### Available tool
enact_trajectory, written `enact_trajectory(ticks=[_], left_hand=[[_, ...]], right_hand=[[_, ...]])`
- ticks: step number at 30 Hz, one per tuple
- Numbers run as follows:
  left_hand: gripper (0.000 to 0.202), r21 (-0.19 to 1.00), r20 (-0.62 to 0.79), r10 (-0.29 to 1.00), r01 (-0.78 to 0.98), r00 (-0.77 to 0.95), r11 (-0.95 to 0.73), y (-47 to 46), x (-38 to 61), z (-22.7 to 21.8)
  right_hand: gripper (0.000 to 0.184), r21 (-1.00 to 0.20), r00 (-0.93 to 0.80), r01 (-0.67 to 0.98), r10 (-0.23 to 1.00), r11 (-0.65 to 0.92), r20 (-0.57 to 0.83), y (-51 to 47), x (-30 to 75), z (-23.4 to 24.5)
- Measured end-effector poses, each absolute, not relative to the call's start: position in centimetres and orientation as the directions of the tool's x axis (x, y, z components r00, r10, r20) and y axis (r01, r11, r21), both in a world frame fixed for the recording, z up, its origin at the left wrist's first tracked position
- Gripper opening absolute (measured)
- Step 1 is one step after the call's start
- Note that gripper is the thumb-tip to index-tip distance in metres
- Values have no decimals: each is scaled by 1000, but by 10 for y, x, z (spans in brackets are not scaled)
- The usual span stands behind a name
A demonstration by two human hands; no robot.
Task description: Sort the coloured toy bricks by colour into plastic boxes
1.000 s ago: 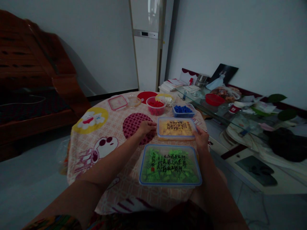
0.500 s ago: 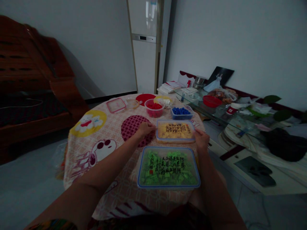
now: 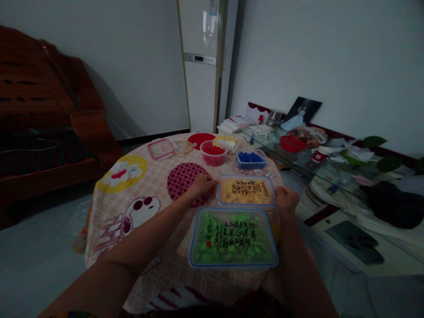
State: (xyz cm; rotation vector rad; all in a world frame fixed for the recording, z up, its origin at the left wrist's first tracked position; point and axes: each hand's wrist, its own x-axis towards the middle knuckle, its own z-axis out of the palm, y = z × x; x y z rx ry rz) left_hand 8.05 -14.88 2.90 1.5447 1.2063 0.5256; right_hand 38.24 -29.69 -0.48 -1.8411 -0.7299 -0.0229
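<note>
A lidded clear box of yellow pieces (image 3: 247,190) lies on the round table with the cartoon-print cloth (image 3: 139,185). My left hand (image 3: 202,183) grips its left edge with curled fingers. My right hand (image 3: 286,199) holds its right edge. Just in front of it, nearer to me, sits a larger blue-rimmed lidded box of green pieces (image 3: 232,238) with black writing on the lid.
Beyond the yellow box stand a round tub of red pieces (image 3: 213,153), a small box of blue pieces (image 3: 251,158), a red lid (image 3: 198,138), a pink-rimmed lid (image 3: 160,148) and a clear tub (image 3: 183,146). A cluttered glass table (image 3: 318,163) stands right; a wooden bench (image 3: 49,128) left.
The yellow box with both my hands on it has slid slightly towards me, closer to the green box. The view has shifted a little.
</note>
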Motion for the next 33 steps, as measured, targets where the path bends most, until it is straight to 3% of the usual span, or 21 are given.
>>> enact_trajectory(ticks=[5, 8, 17, 23, 27, 33], left_hand=[[25, 684, 14, 879, 637, 477, -356, -131, 83, 35], [30, 585, 75, 852, 669, 518, -458, -125, 89, 37], [26, 494, 155, 805, 660, 573, -565, -109, 115, 39], [26, 333, 159, 785, 716, 599, -613, -106, 148, 56], [31, 288, 179, 741, 686, 647, -668, -104, 182, 67], [35, 237, 79, 746, 715, 661, -658, -96, 217, 67]], right_hand=[[35, -807, 791, 533, 489, -255, 368, -298, 383, -2], [37, -795, 792, 536, 494, -284, 358, -299, 386, -2], [36, -780, 796, 535, 503, -324, 337, -296, 380, 5], [39, -772, 773, 555, 535, -309, 341, -295, 372, 10], [43, -766, 777, 555, 530, -323, 339, -295, 370, 12], [42, -761, 746, 584, 555, -282, 368, -296, 372, 8]])
